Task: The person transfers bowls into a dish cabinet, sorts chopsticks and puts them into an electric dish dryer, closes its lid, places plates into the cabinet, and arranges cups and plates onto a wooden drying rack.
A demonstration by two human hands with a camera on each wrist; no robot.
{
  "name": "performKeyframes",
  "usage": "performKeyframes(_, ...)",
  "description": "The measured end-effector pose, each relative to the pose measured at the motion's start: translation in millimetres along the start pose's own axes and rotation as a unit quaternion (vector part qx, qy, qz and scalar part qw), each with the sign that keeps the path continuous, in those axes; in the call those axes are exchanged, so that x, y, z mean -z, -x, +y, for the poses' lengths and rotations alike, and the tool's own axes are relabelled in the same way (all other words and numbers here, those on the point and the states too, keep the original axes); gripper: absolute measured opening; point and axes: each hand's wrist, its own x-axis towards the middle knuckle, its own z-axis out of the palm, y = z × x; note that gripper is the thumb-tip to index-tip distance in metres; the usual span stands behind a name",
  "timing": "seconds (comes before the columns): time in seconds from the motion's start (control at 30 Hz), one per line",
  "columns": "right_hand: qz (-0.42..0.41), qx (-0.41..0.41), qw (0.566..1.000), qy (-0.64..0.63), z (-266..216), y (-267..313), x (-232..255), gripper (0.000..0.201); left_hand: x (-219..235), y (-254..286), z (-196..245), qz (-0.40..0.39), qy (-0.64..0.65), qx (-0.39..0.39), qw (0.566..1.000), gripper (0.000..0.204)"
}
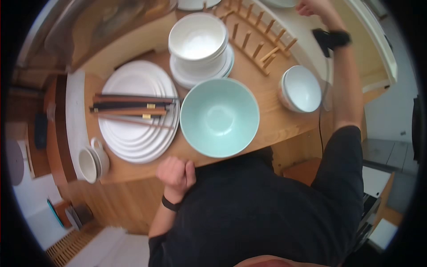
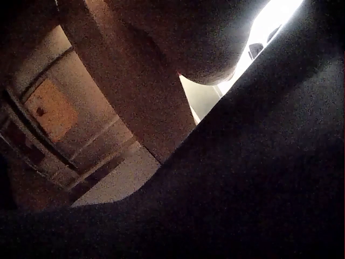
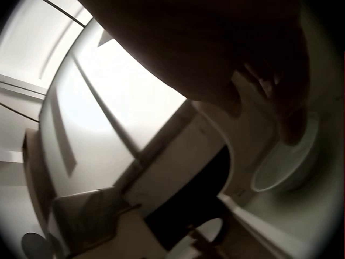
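Note:
My left hand (image 1: 176, 172) rests as a curled fist against the near edge of the wooden table (image 1: 267, 120), holding nothing I can see. Just beyond it stands a large mint-green bowl (image 1: 219, 116). My right hand (image 1: 311, 6) is raised at the far side, past the wooden dish rack (image 1: 255, 33), and is partly cut off by the frame. In the right wrist view its fingers (image 3: 292, 125) hang loosely over a white dish (image 3: 283, 162), gripping nothing. The left wrist view is dark, showing only the table's underside and a dark shirt.
A stack of white plates (image 1: 138, 135) carries several chopsticks (image 1: 131, 108) at the left. White bowls (image 1: 198, 40) stand stacked on plates at the back. A small white bowl (image 1: 301, 88) sits at the right, and cups (image 1: 92, 161) lie at the near left corner.

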Motion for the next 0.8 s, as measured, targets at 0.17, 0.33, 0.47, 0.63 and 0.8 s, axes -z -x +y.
performKeyframes(0.17, -0.193, 0.147, 0.967, -0.074, -64, 142, -12, 0.027, 22, -27, 14, -0.038, 0.134, 0.164, 0.977, 0.025)
performKeyframes(0.33, -0.240, 0.231, 0.942, 0.048, -65, 214, -59, 0.024, 38, -65, 26, -0.098, 0.262, 0.268, 0.922, 0.033)
performKeyframes(0.47, -0.208, 0.189, 0.959, 0.045, -44, 221, -100, 0.023, 40, -89, 31, -0.157, 0.295, 0.300, 0.893, 0.043)
performKeyframes(0.63, -0.172, 0.188, 0.966, 0.037, -41, 226, -113, 0.029, 35, -86, 29, -0.155, 0.315, 0.308, 0.884, 0.050)
performKeyframes(0.8, -0.228, 0.152, 0.959, -0.073, -46, 221, -107, 0.026, 36, -82, 28, -0.149, 0.326, 0.326, 0.875, 0.051)
